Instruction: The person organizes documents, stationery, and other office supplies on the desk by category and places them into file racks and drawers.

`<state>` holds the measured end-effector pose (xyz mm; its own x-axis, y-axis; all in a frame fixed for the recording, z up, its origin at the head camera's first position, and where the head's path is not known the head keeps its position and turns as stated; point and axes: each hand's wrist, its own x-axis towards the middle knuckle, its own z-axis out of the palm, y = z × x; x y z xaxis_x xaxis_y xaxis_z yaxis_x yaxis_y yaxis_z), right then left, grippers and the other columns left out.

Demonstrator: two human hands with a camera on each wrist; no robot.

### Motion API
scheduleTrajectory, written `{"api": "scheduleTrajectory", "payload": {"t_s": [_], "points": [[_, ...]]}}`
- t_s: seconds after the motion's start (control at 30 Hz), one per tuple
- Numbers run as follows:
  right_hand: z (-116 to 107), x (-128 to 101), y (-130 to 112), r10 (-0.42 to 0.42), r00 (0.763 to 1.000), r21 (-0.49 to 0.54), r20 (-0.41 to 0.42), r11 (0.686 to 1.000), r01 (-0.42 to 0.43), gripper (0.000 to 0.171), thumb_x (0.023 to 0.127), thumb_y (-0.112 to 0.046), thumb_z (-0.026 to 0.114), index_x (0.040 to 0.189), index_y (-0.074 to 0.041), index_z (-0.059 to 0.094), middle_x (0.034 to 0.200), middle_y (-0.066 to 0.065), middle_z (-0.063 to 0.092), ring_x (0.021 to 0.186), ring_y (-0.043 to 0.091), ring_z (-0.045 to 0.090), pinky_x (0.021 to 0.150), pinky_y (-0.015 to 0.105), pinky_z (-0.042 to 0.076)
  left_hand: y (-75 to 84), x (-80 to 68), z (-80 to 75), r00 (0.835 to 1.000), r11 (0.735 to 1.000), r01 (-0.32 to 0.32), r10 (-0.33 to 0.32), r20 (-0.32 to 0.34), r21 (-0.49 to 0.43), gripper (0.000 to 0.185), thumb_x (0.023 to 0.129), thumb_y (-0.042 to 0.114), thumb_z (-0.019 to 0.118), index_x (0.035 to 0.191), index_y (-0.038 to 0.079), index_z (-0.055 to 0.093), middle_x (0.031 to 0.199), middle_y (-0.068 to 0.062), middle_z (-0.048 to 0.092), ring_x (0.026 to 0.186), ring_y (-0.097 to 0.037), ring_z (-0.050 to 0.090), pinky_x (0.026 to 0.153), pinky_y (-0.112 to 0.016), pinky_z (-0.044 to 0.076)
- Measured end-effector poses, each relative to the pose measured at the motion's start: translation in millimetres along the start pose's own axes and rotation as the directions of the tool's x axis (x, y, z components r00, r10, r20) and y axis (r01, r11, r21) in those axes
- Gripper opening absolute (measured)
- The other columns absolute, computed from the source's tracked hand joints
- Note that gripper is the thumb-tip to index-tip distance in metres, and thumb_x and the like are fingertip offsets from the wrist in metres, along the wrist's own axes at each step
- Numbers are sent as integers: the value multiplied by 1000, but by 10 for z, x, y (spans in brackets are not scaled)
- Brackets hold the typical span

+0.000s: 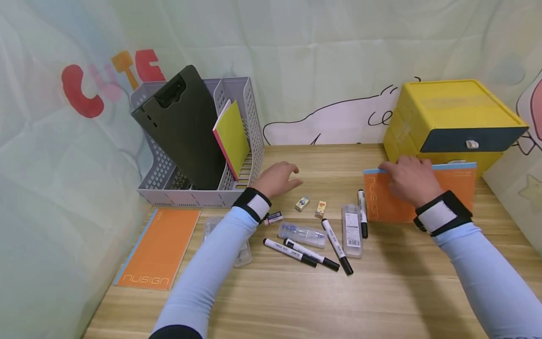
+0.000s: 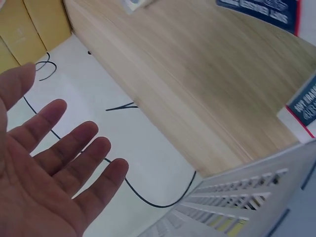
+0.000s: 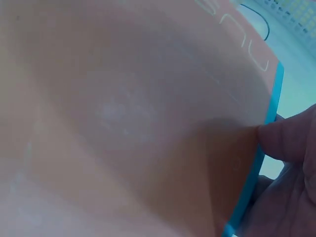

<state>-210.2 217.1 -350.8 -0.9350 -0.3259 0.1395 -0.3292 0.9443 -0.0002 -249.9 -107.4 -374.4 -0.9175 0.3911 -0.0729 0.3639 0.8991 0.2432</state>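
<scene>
My right fingers (image 1: 407, 161) pinch an orange notebook (image 1: 455, 188), long axis along the tabletop (image 1: 338, 306) back edge; left fingers (image 2: 85, 133) spread apart.

I read NUSIGN on the flat orange notebook (image 1: 156, 249) and again on the raised orange notebook (image 1: 456, 190); the wall cloth (image 1: 317, 56) spells CUTE and, lower down, "ce". The barcode label (image 1: 352, 229) is too small.

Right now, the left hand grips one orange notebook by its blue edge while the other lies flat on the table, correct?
No, the right hand grips that orange notebook by its blue edge, as the head view shows; the other notebook does lie flat.
</scene>
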Motion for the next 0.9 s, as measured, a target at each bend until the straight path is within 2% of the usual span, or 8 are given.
{"api": "scheduleTrajectory", "payload": {"t_s": [0.17,0.37,0.43,0.5,0.57,0.67,0.77,0.9], "points": [[-117,50,-180,-43,995,-93,-91,995,34,33,90,-5,56,121,-10,68,85,21,57,81,41,53,82,62,41,166,21,-34,997,997,-71,70,-23,-18,47,101,40,57,135,7,58,137,-11,58,127,-24,53,106,-37,40],[-194,176,-451,-116,987,-115,-115,988,103,33,89,-7,63,121,-11,68,91,19,58,91,41,54,91,63,39,467,34,-40,979,975,-199,193,-64,-104,57,102,41,54,146,7,46,143,-10,54,128,-22,52,106,-35,40],[-187,211,-534,-168,977,-116,-133,981,153,32,87,-9,67,119,-11,68,89,17,58,90,39,55,90,61,40,566,42,-29,969,958,-243,233,-84,-155,56,102,41,53,146,7,45,139,-8,57,123,-20,56,103,-32,43],[-169,234,-604,-223,961,-109,-160,972,208,30,86,-9,70,116,-11,69,87,15,57,89,37,55,88,59,42,643,51,-18,957,938,-285,266,-116,-199,48,103,37,53,139,6,51,126,-8,64,109,-18,62,93,-29,47],[-148,247,-651,-260,948,-88,-181,965,248,29,85,-8,69,114,-10,70,85,13,56,87,35,55,87,58,43,692,56,-5,949,927,-306,278,-151,-215,35,103,32,53,125,6,59,106,-5,67,90,-16,63,80,-25,49],[-123,251,-680,-277,944,-47,-177,961,273,29,86,-6,67,115,-10,70,87,12,55,89,34,54,90,57,42,705,52,17,942,921,-315,273,-197,-231,21,104,25,53,107,6,62,85,-2,63,71,-14,56,65,-23,44],[-112,268,-661,-264,948,10,-179,963,270,31,88,-5,66,118,-9,69,92,13,58,93,36,54,94,57,40,673,28,24,934,920,-316,259,-245,-231,20,104,25,53,105,7,63,81,0,61,68,-12,53,61,-20,41],[-99,306,-563,-204,940,110,-274,964,241,30,91,-6,66,121,-4,68,108,22,63,107,42,55,105,62,32,581,-10,-1,915,927,-312,234,-329,-208,21,104,23,52,105,5,63,76,-2,57,64,-13,51,58,-20,38]]}}
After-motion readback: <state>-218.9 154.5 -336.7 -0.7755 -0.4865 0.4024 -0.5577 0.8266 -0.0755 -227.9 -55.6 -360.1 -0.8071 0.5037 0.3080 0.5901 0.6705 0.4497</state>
